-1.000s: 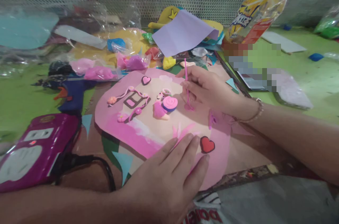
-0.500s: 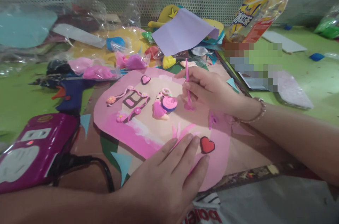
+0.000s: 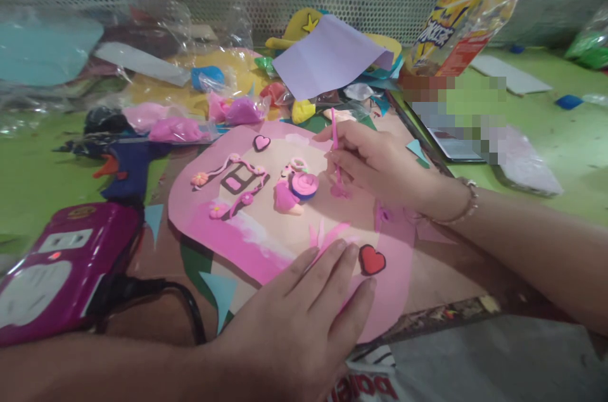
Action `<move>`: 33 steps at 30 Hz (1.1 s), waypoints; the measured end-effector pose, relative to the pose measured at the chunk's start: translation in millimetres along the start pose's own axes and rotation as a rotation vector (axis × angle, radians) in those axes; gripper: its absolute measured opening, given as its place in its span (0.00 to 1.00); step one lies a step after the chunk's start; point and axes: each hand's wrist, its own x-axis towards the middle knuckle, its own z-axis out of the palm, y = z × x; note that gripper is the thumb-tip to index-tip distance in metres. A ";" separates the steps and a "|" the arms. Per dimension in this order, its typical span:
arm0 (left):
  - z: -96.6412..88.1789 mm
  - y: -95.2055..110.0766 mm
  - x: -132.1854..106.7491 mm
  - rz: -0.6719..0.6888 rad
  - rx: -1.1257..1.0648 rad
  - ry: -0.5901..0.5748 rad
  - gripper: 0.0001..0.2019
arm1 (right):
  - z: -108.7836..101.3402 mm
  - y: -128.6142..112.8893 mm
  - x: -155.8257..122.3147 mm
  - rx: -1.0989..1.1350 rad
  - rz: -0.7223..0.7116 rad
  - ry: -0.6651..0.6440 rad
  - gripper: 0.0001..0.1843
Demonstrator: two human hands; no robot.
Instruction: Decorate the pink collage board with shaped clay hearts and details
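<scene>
A pink craft board (image 3: pixel 223 234) lies in front of me, decorated with clay shapes: a small house outline (image 3: pixel 236 182), a pink figure with a swirl lollipop (image 3: pixel 297 190), and a red heart (image 3: pixel 371 259). My right hand (image 3: pixel 380 161) is closed on a thin pink clay tool (image 3: pixel 334 126), held upright like a pen, with its tip on a small pink clay piece (image 3: pixel 339 189) on the board. My left hand (image 3: pixel 304 320) lies flat on the board's near edge, fingers stretched out, beside the red heart.
A purple power strip (image 3: pixel 61 269) with a black cable sits at the left. A blue glue gun (image 3: pixel 128 164) lies behind it. Bagged clay lumps (image 3: pixel 232 112), a lilac paper sheet (image 3: pixel 327 57) and a snack bag (image 3: pixel 456 25) crowd the back. Perforated metal wall behind.
My right hand has shifted the pink tool slightly at the clay piece. My left hand has stayed flat on the board.
</scene>
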 end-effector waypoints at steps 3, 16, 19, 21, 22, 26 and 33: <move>0.1 0.1 0.4 0.001 0.007 -0.011 0.30 | -0.7 -1.8 -0.4 -0.065 -0.018 0.011 0.09; -0.7 0.0 0.9 -0.006 0.020 -0.017 0.30 | -0.6 0.8 1.2 -0.249 -0.287 0.026 0.08; -0.9 -0.1 1.2 -0.003 0.020 -0.023 0.29 | 0.8 0.3 2.8 -0.243 -0.265 0.015 0.08; -1.0 -0.1 1.3 -0.001 0.017 -0.024 0.29 | 1.7 -0.6 3.8 -0.241 -0.244 0.002 0.08; -1.1 -0.1 1.3 0.000 0.015 -0.025 0.29 | 2.1 -1.2 4.2 -0.240 -0.238 -0.005 0.08; -3.3 0.5 1.7 -0.002 0.001 -0.039 0.29 | 1.9 -3.1 5.3 -0.214 -0.240 -0.020 0.09; -2.3 0.2 1.4 0.008 0.008 0.016 0.27 | -7.9 0.2 4.0 0.088 -0.005 0.102 0.07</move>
